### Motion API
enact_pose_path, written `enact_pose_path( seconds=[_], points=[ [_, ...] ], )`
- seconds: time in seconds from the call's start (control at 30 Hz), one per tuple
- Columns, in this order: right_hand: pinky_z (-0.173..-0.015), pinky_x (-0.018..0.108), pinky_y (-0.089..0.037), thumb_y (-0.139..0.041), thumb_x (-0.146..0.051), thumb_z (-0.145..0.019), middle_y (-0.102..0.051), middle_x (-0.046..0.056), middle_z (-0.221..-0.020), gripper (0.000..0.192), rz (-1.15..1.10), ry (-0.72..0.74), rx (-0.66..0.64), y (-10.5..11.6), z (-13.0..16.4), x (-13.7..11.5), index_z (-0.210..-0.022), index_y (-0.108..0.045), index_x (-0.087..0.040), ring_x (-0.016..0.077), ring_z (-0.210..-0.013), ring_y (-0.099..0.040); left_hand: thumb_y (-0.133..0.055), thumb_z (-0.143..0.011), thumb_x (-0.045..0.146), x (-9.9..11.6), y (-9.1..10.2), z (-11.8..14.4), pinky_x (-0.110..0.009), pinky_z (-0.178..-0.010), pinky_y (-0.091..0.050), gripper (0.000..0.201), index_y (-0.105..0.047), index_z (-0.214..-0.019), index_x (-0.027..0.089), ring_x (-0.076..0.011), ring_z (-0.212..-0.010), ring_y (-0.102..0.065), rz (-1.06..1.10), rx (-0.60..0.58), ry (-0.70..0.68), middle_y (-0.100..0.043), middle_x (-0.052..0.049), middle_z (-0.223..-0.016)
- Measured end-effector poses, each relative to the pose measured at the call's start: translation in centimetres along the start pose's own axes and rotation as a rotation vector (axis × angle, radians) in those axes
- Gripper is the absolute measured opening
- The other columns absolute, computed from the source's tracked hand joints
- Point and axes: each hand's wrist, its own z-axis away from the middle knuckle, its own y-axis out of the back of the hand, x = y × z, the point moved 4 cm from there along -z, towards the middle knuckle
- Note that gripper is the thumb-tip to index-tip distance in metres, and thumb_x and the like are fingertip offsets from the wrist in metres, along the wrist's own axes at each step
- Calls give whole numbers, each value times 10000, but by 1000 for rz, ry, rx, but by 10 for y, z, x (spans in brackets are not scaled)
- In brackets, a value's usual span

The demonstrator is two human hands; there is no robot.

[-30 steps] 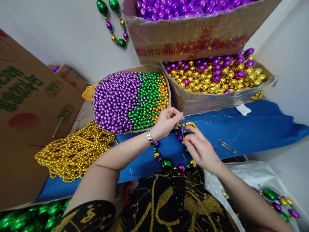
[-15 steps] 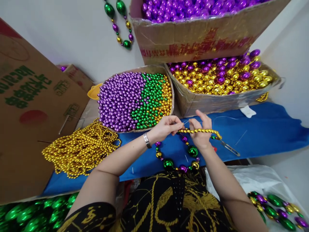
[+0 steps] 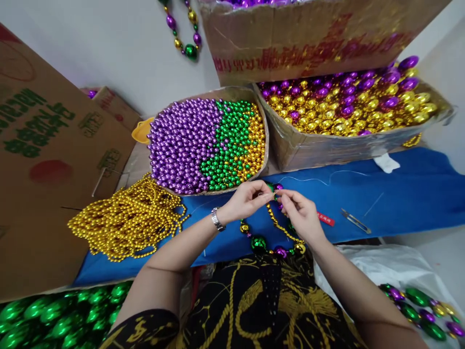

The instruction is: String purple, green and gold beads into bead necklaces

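Pinches thin thread (image 3: 267,194) between the fingers of the left hand (image 3: 249,199), close by the right hand (image 3: 301,213). Curls the right fingers together at the tips; cannot tell whether around anything. Has a string of small gold beads (image 3: 275,222) trailing just below both hands, with a multicoloured necklace (image 3: 258,244) lying beneath on blue cloth (image 3: 417,194), left of a red label (image 3: 326,219).

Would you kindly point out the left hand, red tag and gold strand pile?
Left hand (image 3: 246,199): head view, its back.
Red tag (image 3: 326,219): head view, printed face.
Gold strand pile (image 3: 125,220): head view, middle.
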Motion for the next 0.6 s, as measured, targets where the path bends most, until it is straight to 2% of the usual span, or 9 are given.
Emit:
enact_pose_path(
  seconds=[0.13,0.2,0.27,0.37,0.47,0.53,0.6],
  points=[
    [-492,221,-385,-691,-525,-800,-579,-16,-686,328,-360,-150,75,-23,-11,13,-873,-616,-214,92,-552,-466,-610,-861,397,-9,-4,9,-223,-612,-391,275,-605,-782,134,-93,-653,-477,10,19,14,-580,-14,-724],
    [-477,214,-340,-696,-519,-791,-494,-43,-605,331,-439,-200,21,-33,-13,12,-836,-573,-216,86,-523,-412,-628,-850,402,-13,-3,12,-220,-603,-386,282,-608,-777,131,-86,-642,-473,57,40,39,-579,-10,-716],
    [-465,215,-312,-658,-523,-815,-486,-46,-613,328,-494,-230,-34,-40,-15,10,-833,-538,-219,79,-501,-374,-660,-830,419,-19,-1,14,-211,-576,-382,298,-615,-781,129,-74,-609,-477,148,70,90,-590,-7,-708],
    [-454,220,-287,-618,-497,-852,-594,-16,-789,302,-549,-214,-29,-44,-19,13,-853,-493,-223,58,-489,-358,-706,-799,434,-31,4,15,-194,-525,-386,320,-626,-809,123,-48,-546,-488,411,179,202,-638,-19,-743],
    [-479,227,-318,-578,-445,-907,-638,9,-932,244,-500,-132,-27,-44,-24,19,-874,-484,-222,53,-520,-407,-771,-745,362,-43,8,16,-184,-534,-437,311,-646,-892,118,-39,-553,-532,689,269,320,-690,-43,-824],
    [-501,231,-357,-536,-418,-944,-645,27,-1038,211,-415,-50,-59,-43,-27,21,-886,-492,-219,49,-539,-439,-802,-711,296,-47,11,18,-183,-559,-475,332,-655,-950,119,-48,-586,-574,744,286,337,-702,-42,-835],
    [-522,238,-400,-509,-398,-964,-602,56,-1232,195,-314,48,-107,-40,-30,19,-895,-494,-216,37,-547,-469,-805,-709,273,-46,15,19,-183,-557,-492,345,-656,-984,127,-61,-598,-602,690,302,294,-708,-35,-824]
  ],
)
